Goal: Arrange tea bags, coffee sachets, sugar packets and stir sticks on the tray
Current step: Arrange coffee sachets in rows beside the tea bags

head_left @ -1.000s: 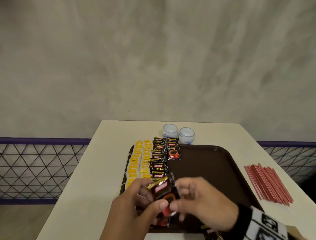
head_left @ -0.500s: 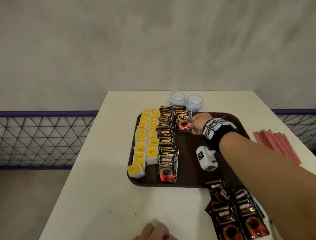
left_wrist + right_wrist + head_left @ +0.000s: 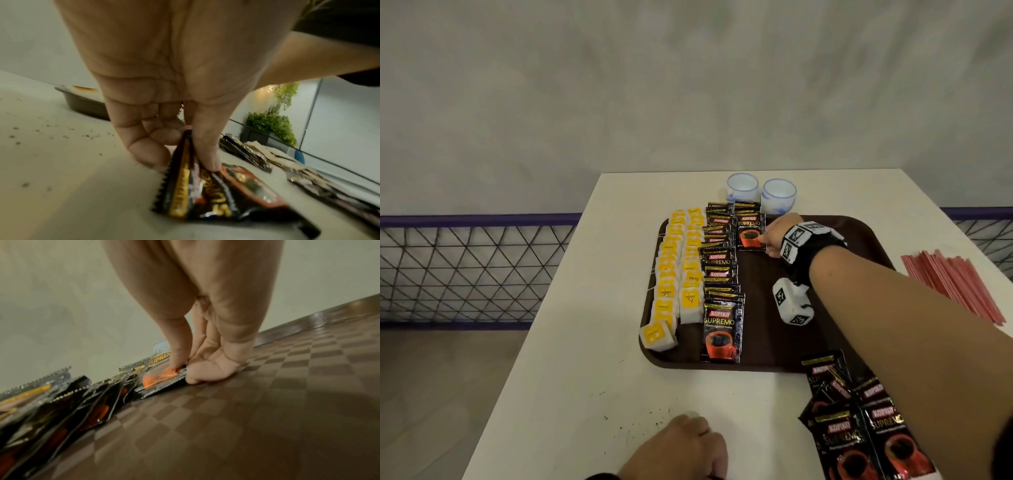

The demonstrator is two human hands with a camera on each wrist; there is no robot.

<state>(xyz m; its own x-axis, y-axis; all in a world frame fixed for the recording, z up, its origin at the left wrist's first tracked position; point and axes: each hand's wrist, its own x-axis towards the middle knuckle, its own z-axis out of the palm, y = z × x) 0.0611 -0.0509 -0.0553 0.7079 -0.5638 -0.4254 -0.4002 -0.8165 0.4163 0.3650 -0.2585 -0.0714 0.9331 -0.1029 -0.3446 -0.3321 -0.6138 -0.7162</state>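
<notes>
1. The right hand's fingers (image 3: 179,352) pinch a black foil coffee sachet (image 3: 750,231) lying flat near the far edge of the dark brown plastic tray (image 3: 859,240), beside the sachet rows.
2. The left hand (image 3: 174,81) pinches another black sachet (image 3: 205,194) by its top corner, low over the white tabletop (image 3: 585,377) near its front edge.
3. Thin red stir sticks (image 3: 955,281) lie at the tabletop's right edge.
</notes>
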